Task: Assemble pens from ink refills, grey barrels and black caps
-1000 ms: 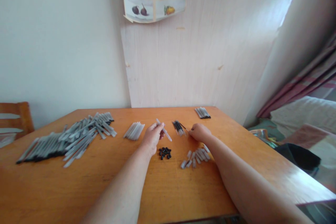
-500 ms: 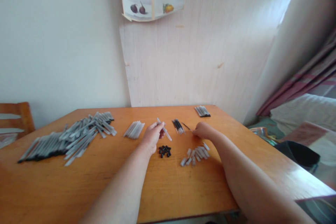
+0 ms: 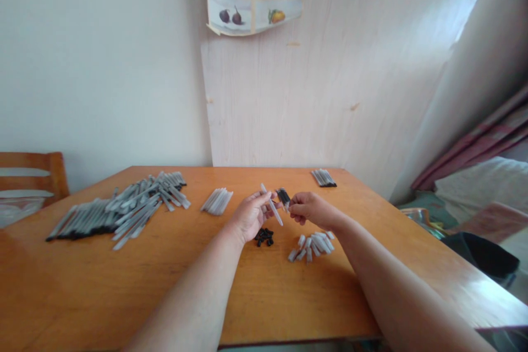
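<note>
My left hand (image 3: pixel 252 214) is closed around a translucent white pen barrel (image 3: pixel 272 206), which it holds tilted above the table. Close to its right, my right hand (image 3: pixel 304 208) pinches the end of a thin dark pen refill, mostly hidden by the fingers and pointing toward the barrel. Behind the hands lie several pen refills (image 3: pixel 282 196) with black ink, partly covered. A small pile of black plugs (image 3: pixel 264 236) is just below my left hand. Translucent pen caps (image 3: pixel 315 243) lie in a loose group in front of my right hand.
Pen barrels (image 3: pixel 217 201) lie in a row left of my hands. A big heap of black-ended pens (image 3: pixel 140 198) spreads over the left of the wooden table (image 3: pixel 185 297). More pens (image 3: pixel 324 177) lie at the far right edge. A chair (image 3: pixel 58 173) stands left; a black bin (image 3: pixel 480 258) is right.
My right hand has moved left with the refill, from right of the refill bundle to beside the barrel. My left hand still holds the barrel. The camera view has shifted slightly.
</note>
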The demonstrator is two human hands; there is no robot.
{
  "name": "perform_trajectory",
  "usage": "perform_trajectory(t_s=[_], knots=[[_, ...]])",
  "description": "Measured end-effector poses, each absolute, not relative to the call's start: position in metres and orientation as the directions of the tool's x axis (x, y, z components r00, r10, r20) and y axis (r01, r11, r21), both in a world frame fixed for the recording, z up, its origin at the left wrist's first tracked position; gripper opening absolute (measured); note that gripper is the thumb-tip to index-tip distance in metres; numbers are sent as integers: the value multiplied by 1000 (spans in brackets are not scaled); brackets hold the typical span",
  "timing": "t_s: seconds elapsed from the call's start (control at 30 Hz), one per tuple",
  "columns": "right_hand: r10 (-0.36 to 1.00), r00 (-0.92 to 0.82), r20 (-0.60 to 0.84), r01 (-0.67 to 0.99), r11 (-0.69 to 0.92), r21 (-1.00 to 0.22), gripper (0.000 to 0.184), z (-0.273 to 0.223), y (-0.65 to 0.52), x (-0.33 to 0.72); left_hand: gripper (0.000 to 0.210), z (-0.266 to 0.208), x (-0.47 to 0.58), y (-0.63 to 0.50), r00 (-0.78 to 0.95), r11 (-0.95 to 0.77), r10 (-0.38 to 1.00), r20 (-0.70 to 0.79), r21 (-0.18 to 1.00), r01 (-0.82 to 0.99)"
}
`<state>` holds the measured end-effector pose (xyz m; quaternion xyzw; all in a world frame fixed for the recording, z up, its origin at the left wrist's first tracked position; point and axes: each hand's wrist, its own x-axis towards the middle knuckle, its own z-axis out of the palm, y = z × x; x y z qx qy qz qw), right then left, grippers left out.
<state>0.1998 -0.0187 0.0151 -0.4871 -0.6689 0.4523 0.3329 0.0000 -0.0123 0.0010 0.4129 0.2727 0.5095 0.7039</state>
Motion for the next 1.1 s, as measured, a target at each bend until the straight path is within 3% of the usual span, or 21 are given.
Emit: perform_trajectory(t_s=[0.13,0.27,0.4,0.5,0.63,0.7,0.9,1.1], knots=[[959,-260,115,162,161,-974,11,15,-22,191,20,4,-1,-13,308,104,948,82,835,-541],[975,-7,223,-5,223,-975,16,14,-17,189,22,5,0,-15,341,100,934,107,838,-537],[927,230,296,-72,320,-945,21,18,-10,196,30,7,1,-19,377,57,920,104,919,-391],[879,351,323,-117,383,-916,26,25,-8,209,33,5,1,-18,267,-109,950,161,973,-201],[864,363,348,-186,433,-882,26,32,-9,227,28,-4,-2,-8,105,-372,926,363,925,75],[859,357,368,-210,458,-864,25,34,-10,231,24,-8,-5,-2,67,-420,907,416,880,221],[876,286,388,-226,455,-861,28,38,-15,230,20,-9,-13,1,17,-371,902,430,756,539],[881,237,409,-172,452,-875,26,37,-17,226,20,-8,-14,-1,44,-378,881,470,646,663]])
